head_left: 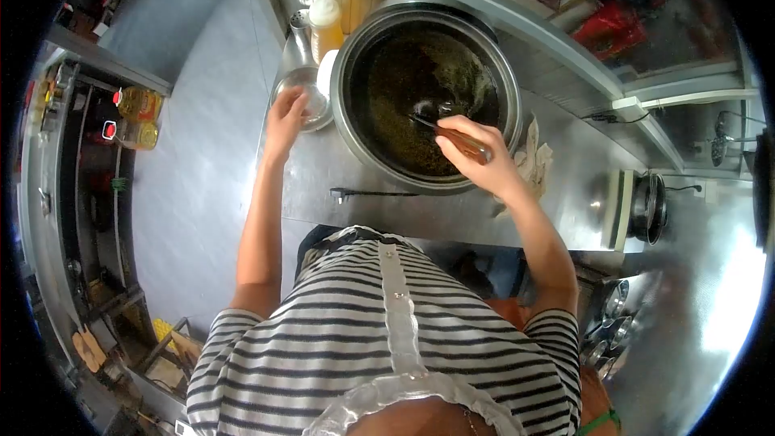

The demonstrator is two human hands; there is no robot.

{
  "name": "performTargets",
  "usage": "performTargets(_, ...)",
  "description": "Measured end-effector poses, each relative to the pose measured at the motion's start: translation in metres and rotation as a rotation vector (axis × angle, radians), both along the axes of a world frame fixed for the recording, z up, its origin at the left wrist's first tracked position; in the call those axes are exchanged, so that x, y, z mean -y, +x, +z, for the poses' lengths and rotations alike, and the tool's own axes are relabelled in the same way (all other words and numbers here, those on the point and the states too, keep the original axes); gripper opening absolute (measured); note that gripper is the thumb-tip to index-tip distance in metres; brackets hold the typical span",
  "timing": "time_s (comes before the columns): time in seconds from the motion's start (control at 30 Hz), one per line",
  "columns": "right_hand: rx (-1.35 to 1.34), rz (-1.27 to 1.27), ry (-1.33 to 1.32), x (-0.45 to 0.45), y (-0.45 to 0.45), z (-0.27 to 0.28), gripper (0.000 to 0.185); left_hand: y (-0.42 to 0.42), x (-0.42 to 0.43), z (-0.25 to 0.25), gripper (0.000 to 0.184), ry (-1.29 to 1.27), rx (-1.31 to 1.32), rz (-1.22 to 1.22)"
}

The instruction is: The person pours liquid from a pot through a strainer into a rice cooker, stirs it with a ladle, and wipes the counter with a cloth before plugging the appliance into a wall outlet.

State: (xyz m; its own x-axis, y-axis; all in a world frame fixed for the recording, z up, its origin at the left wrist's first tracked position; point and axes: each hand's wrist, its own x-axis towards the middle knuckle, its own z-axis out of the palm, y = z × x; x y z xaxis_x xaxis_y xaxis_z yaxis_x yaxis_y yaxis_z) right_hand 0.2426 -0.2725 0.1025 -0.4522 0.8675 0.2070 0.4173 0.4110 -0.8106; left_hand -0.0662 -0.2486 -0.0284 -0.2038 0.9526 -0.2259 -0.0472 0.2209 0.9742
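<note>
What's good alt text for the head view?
Looking down, a person's right hand holds a brown-handled tool over a large round pot of dark liquid. The left hand is at a clear bowl beside it. A crumpled cloth and a yellow-filled bottle also share the metal counter.

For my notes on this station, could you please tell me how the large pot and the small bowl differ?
The large pot is far wider than the small bowl. The pot holds dark liquid, while the bowl looks pale inside. The right hand holds a tool over the pot; the left hand is at the bowl. Both are round and open-topped.
</note>
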Motion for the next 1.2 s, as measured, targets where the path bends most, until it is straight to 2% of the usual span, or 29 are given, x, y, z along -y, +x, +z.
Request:
performTargets(0.03, 0.052, 0.024, -0.019, -0.005, -0.001, 0.001, 0.02, -0.004, 0.006, -0.003, 0.034, -0.014, 0.021, 0.008)
performTargets(0.17, 0.135, 0.083, 0.218, -0.035, -0.002, -0.006, 0.023, -0.022, 0.032, -0.006, 0.036, -0.1, -0.012, 0.064)
performTargets(0.27, 0.211, 0.087, 0.3, -0.054, 0.006, -0.007, 0.023, -0.036, 0.054, -0.011, 0.037, -0.15, 0.009, 0.144)
performTargets(0.47, 0.267, -0.05, 0.256, -0.068, 0.03, 0.002, 0.025, -0.045, 0.083, -0.018, 0.038, -0.172, 0.075, 0.245)
performTargets(0.73, 0.226, -0.375, 0.087, -0.041, 0.071, 0.007, 0.022, -0.028, 0.075, -0.022, 0.039, -0.172, 0.074, 0.138)
performTargets(0.77, 0.205, -0.411, 0.083, -0.038, 0.079, 0.0, 0.02, -0.023, 0.072, -0.022, 0.039, -0.168, 0.071, 0.113)
performTargets(0.87, -0.007, -0.557, -0.167, -0.02, 0.075, 0.008, 0.019, -0.003, 0.06, -0.021, 0.039, -0.187, 0.065, 0.003)
performTargets(1.0, -0.224, -0.572, -0.349, -0.005, 0.076, -0.002, 0.019, 0.018, 0.045, -0.017, 0.04, -0.202, 0.068, -0.079)
performTargets(1.2, -0.377, -0.572, -0.275, 0.013, 0.064, 0.005, 0.02, 0.02, 0.029, -0.018, 0.05, -0.224, 0.073, -0.166)
